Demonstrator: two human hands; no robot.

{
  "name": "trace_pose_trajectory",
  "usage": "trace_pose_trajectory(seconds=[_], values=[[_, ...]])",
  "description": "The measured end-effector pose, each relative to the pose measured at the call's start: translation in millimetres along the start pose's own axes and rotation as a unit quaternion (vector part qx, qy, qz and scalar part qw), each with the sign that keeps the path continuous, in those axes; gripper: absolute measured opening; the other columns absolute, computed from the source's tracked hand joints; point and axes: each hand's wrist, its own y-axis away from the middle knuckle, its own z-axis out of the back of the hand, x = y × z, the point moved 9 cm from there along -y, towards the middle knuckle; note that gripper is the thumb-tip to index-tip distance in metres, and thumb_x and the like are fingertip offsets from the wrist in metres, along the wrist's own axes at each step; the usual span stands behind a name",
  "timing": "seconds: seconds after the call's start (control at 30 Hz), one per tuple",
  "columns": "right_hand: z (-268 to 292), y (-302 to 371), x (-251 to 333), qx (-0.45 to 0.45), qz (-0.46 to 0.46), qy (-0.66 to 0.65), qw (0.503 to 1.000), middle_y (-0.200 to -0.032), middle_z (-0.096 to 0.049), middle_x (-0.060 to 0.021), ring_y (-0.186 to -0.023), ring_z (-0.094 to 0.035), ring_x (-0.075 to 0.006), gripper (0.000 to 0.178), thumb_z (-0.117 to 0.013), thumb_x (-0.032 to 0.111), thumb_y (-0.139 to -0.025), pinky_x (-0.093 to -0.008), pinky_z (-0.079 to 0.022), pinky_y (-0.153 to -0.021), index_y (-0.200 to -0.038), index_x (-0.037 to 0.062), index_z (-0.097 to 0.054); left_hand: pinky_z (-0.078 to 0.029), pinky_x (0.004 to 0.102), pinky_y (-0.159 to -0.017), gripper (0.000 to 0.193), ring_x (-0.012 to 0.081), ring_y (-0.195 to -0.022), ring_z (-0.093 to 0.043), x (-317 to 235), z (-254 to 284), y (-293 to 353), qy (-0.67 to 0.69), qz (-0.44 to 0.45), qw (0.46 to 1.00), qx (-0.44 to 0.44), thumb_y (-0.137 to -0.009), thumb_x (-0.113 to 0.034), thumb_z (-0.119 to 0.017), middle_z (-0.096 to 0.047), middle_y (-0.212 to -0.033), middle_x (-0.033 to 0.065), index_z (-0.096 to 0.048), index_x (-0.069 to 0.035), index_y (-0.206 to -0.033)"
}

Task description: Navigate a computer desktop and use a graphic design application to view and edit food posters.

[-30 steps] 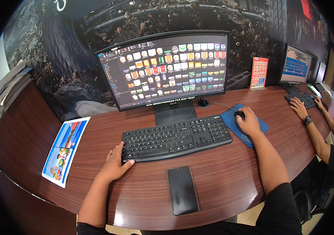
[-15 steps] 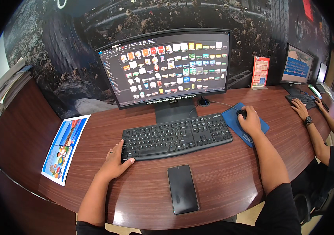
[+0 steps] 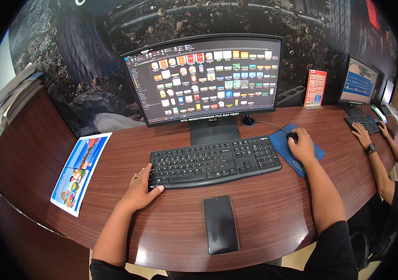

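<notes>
My right hand (image 3: 301, 145) rests on a black computer mouse (image 3: 292, 136) that sits on a blue mouse pad (image 3: 315, 153), fingers curled over it. My left hand (image 3: 140, 190) lies on the wooden desk (image 3: 273, 210) at the left end of a black keyboard (image 3: 213, 161), thumb touching its lower left corner, holding nothing. A curved monitor (image 3: 206, 77) behind the keyboard shows a file window full of small coloured thumbnails. A black phone (image 3: 220, 224) lies face up, screen dark, in front of the keyboard.
A colourful printed sheet (image 3: 80, 170) lies at the left on the desk. A red and blue card stand (image 3: 315, 88) is at the back right. Another person's hands (image 3: 362, 135) type on a second keyboard (image 3: 362, 123) by another monitor (image 3: 357, 81) at the far right.
The thumbnails on the monitor have shifted, so the file window has scrolled. My hands stay where they were.
</notes>
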Motion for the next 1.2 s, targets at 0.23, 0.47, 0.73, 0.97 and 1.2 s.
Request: trace_pose_trajectory(seconds=[0.23,0.47,0.73,0.97,1.2], values=[[0.9,1.4,1.3,-0.006,0.005,-0.005,1.0,-0.122,-0.068,-0.0206,-0.115,-0.064,-0.042,0.037,-0.069,0.02,-0.087,-0.0494,-0.051,-0.101,-0.118,0.0018,-0.068,-0.018,0.053,-0.13,0.098,0.045,-0.156,-0.03,1.1,-0.5,0.4,-0.003,0.001,1.0,0.001,-0.096,-0.047,-0.07,-0.038,-0.161,0.0364,-0.023,0.007,-0.163],[0.6,0.6,1.2,-0.01,0.001,-0.017,1.0,-0.118,-0.067,-0.021,-0.114,-0.064,-0.0426,0.035,-0.07,0.018,-0.086,-0.0506,-0.05,-0.099,-0.116,0.0023,-0.063,-0.018,0.0534,-0.129,0.095,0.0473,-0.155,-0.032,0.3,1.3,1.3,-0.006,-0.002,1.0,-0.004,-0.097,-0.044,-0.07,-0.039,-0.16,0.0361,-0.024,0.007,-0.163],[2.6,0.1,-3.5,-0.033,-0.003,-0.027,0.999,-0.12,-0.067,-0.0212,-0.116,-0.063,-0.0435,0.038,-0.071,0.016,-0.086,-0.051,-0.05,-0.1,-0.12,0.0037,-0.059,-0.02,0.0521,-0.129,0.093,0.0502,-0.154,-0.031,-0.6,1.5,0.4,0.006,-0.003,1.0,-0.007,-0.096,-0.04,-0.072,-0.039,-0.161,0.0354,-0.025,0.006,-0.163],[4.5,1.8,-2.6,-0.008,-0.02,0.0,1.0,-0.123,-0.068,-0.0209,-0.117,-0.064,-0.0425,0.039,-0.071,0.018,-0.086,-0.0509,-0.05,-0.101,-0.121,0.0045,-0.061,-0.018,0.0533,-0.129,0.094,0.0476,-0.156,-0.03,-1.6,0.3,1.3,0.003,-0.006,1.0,-0.004,-0.097,-0.043,-0.07,-0.037,-0.162,0.035,-0.025,0.007,-0.163],[5.6,3.7,1.6,-0.023,-0.02,-0.019,0.999,-0.123,-0.068,-0.0179,-0.118,-0.063,-0.04,0.038,-0.071,0.019,-0.085,-0.0497,-0.05,-0.101,-0.12,0.0049,-0.063,-0.017,0.0533,-0.13,0.096,0.0448,-0.157,-0.029,1.3,-0.7,2.6,0.002,0.006,1.0,0.004,-0.097,-0.046,-0.069,-0.038,-0.162,0.0358,-0.024,0.007,-0.163]])
